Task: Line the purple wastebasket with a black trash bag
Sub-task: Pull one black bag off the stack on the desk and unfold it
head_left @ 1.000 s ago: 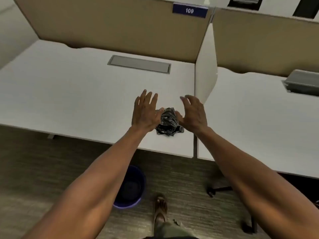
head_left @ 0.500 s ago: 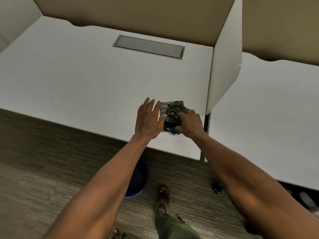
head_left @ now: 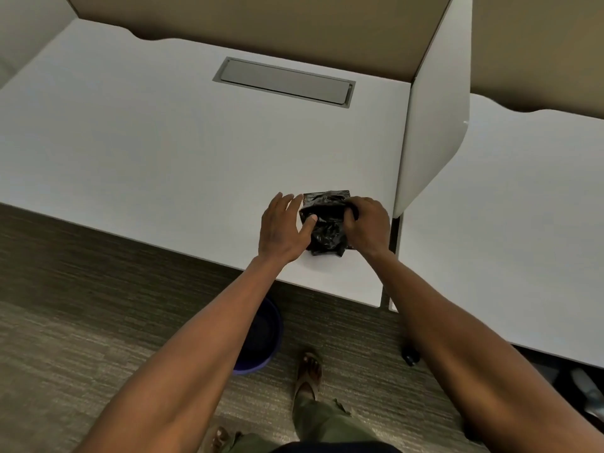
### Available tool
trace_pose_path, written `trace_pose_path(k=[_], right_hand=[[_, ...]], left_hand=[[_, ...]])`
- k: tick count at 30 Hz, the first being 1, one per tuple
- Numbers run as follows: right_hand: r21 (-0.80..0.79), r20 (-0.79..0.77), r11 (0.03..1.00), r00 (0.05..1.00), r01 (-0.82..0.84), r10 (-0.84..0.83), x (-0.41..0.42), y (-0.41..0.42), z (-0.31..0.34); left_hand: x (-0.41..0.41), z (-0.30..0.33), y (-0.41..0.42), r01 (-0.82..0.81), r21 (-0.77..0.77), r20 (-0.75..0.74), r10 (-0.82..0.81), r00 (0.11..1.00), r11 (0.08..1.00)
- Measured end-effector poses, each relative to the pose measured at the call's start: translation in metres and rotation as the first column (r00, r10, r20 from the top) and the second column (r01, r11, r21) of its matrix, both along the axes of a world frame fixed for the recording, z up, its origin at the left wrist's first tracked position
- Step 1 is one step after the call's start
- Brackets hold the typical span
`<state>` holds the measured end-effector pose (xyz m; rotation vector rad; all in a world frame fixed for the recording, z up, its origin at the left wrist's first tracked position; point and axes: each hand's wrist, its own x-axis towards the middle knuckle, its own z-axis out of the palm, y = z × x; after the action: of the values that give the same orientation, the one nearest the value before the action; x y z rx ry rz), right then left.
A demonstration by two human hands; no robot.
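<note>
Black trash bag (head_left: pixel 325 225) is lying crumpled and still folded near the front edge of the white desk (head_left: pixel 163 152), close to the white side divider (head_left: pixel 431 142). Both hands are working on it there. Right hand (head_left: pixel 367 223) is curling over the bag's right side, fingers closing onto the plastic, apparently grasping a fold. Left hand (head_left: pixel 281 228) is resting mostly flat on the desk just beside the bag, thumb pressing onto the bundle; not gripping, more pinning it in place. Judgement: one hand is anchoring while the other is picking for a loose edge, since thin film of this kind clings to itself and slides on a smooth desktop.

Purple wastebasket (head_left: pixel 261 338) is standing on the carpet (head_left: pixel 81 322) below the desk edge, partly hidden behind the left forearm; what shows of its inside looks dark, with no bag over the rim. Person is standing right beside it, one sandalled foot (head_left: pixel 309 374) close by, probably so the opened bag can drop straight down. Lining not yet begun; unfolding comes first.
</note>
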<state>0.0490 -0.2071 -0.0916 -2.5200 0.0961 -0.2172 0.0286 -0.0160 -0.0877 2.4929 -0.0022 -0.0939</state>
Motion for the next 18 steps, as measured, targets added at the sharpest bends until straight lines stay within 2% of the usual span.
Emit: trace_pose_path(k=[4, 7, 9, 14, 18], right_hand=[[0.253, 0.117, 0.967, 0.992, 0.018, -0.049, -0.008, -0.007, 0.024], [0.441, 0.08, 0.896, 0.996, -0.06, 0.027, -0.012, -0.016, 0.039], [0.545, 0.036, 0.837, 0.999, -0.054, 0.041, -0.012, -0.021, 0.048], [0.702, -0.062, 0.712, 0.997, 0.013, 0.043, -0.007, -0.031, 0.064], [0.768, -0.154, 0.639, 0.982, 0.047, 0.112, -0.002, -0.026, 0.071]], left_hand=[[-0.002, 0.01, 0.0, 0.055, -0.225, -0.085, -0.076, 0.994, 0.973], [-0.006, 0.021, 0.004, 0.066, -0.357, -0.091, -0.105, 0.99, 0.932], [-0.009, 0.03, 0.009, 0.034, -0.426, -0.096, -0.082, 0.992, 0.904], [-0.023, 0.055, 0.035, 0.06, -0.398, -0.021, -0.075, 0.997, 0.915], [-0.034, 0.085, 0.056, 0.122, -0.377, -0.098, -0.171, 0.98, 0.918]])
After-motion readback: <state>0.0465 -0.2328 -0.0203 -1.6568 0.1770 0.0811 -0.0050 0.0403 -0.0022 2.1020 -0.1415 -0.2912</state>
